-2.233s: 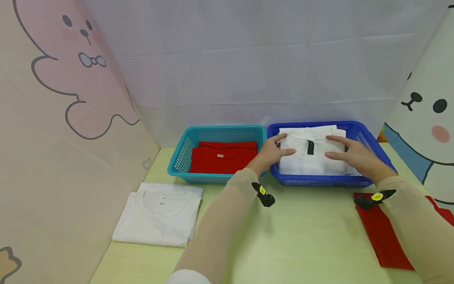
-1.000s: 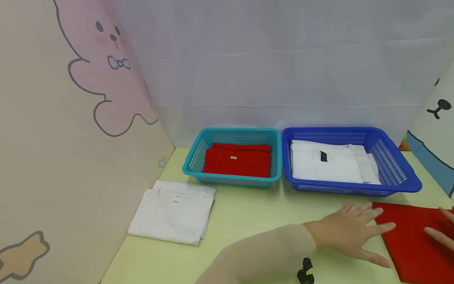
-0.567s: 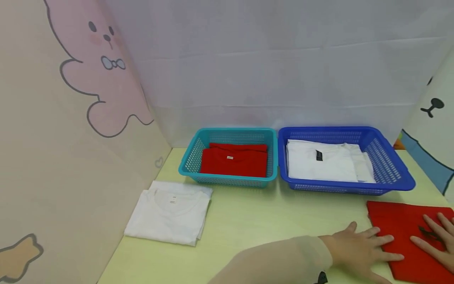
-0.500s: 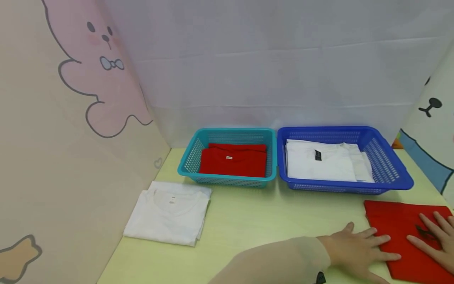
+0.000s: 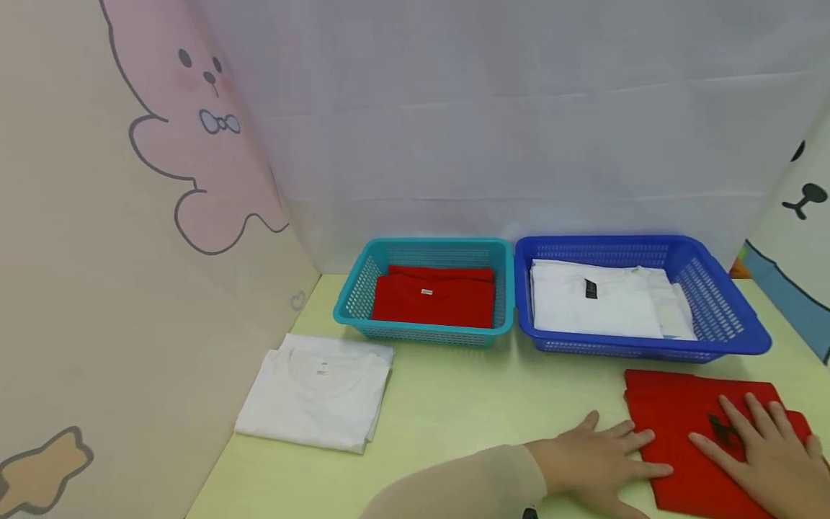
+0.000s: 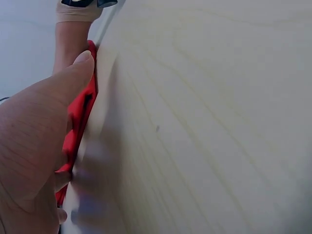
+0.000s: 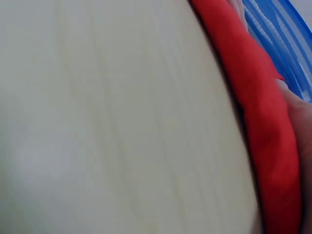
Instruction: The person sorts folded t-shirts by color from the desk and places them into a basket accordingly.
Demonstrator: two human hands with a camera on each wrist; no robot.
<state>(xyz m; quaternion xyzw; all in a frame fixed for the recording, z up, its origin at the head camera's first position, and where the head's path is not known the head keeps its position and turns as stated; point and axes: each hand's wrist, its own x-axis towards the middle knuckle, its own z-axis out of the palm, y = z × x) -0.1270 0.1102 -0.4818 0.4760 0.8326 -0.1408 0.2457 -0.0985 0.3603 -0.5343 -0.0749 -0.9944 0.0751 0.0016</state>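
Note:
A folded red T-shirt (image 5: 674, 411) with a dark neck label lies on the table at the right front. My right hand (image 5: 774, 458) rests on top of it with fingers spread. Beside its left edge is my left hand (image 5: 596, 461), its straight fingertips touching the fabric. In the left wrist view, the left hand (image 6: 29, 151) stands alongside the layered edge of the red T-shirt (image 6: 78, 126). The right wrist view shows the T-shirt's thick folded edge (image 7: 265, 117), with part of the right hand (image 7: 303, 126) behind it.
A blue basket (image 5: 648, 344) at the back right holds folded white T-shirts (image 5: 583, 310). Left of it, a teal basket (image 5: 428, 331) contains folded red T-shirts (image 5: 434, 303). More folded white T-shirts (image 5: 318, 396) lie at the table's left, near the patterned side wall (image 5: 162, 324).
Both hands left the white T-shirts in the blue basket and came down to the red T-shirt at the right. Over the last half second, the red T-shirt slid left under the hands.

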